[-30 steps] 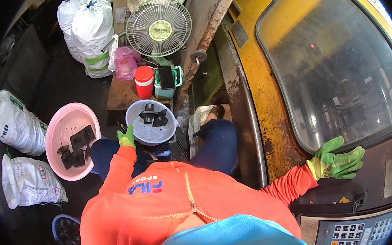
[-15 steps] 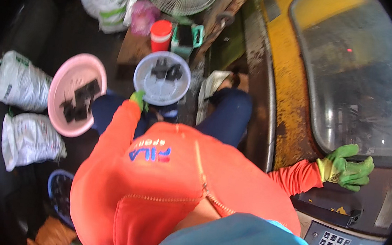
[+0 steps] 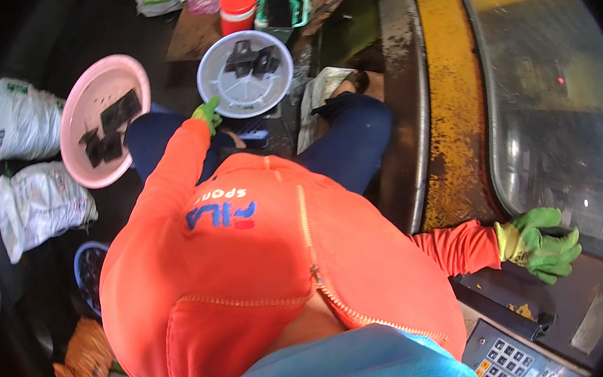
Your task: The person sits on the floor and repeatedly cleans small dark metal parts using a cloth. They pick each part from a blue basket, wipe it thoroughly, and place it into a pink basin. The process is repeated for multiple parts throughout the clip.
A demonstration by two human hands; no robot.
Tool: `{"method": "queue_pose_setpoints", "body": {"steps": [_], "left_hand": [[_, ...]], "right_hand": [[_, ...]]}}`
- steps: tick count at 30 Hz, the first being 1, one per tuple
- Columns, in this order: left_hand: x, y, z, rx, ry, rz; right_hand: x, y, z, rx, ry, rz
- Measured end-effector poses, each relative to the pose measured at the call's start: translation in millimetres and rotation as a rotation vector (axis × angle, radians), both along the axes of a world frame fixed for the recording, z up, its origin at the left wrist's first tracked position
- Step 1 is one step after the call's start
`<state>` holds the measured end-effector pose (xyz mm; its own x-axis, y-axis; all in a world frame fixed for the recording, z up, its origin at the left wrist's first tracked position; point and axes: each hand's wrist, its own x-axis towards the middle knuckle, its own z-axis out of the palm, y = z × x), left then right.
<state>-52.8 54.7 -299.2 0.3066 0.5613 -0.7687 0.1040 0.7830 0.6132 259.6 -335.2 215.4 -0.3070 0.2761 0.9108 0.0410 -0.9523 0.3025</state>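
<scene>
Two gloved hands were well apart: the left hand [image 3: 208, 112] gripped the near rim of the grey bowl [image 3: 245, 75] ahead; the right hand [image 3: 539, 241], fingers curled, rested on the machine ledge [image 3: 576, 295].

One head-worn fisheye view, peering straight down over the person's orange top [image 3: 268, 257], close in, grey bowl [image 3: 245, 74] at twelve o'clock, yellowed machine window [image 3: 556, 102] at two o'clock, keypad [image 3: 524, 373] at five o'clock, edges bowing.
</scene>
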Motion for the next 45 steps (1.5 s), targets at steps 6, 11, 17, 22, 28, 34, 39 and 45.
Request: {"method": "queue_pose_setpoints", "body": {"steps": [6, 11, 17, 22, 28, 34, 39, 45], "left_hand": [[2, 0, 4, 0.027, -0.004, 0.089], [6, -3, 7, 0.035, 0.063, 0.115], [7, -3, 9, 0.014, 0.158, 0.109], [6, -1, 0, 0.031, 0.131, 0.107], [5, 2, -8, 0.016, 0.144, 0.048], [4, 1, -10, -0.004, 0.134, 0.038], [4, 1, -12, 0.002, 0.139, 0.045], [4, -2, 1, 0.022, 0.107, 0.047]], "right_hand": [[-5, 6, -9, 0.034, 0.043, -0.035], [-6, 6, -10, 0.073, 0.057, -0.041], [-6, 5, -13, 0.129, 0.083, -0.005], [-4, 3, -13, 0.147, 0.103, 0.038], [-5, 3, -14, 0.163, 0.138, 0.063], [-6, 2, -14, 0.154, 0.175, 0.052], [-4, 1, -14, 0.159, 0.155, 0.053], [-5, 2, -15, 0.159, 0.168, 0.063]]}}
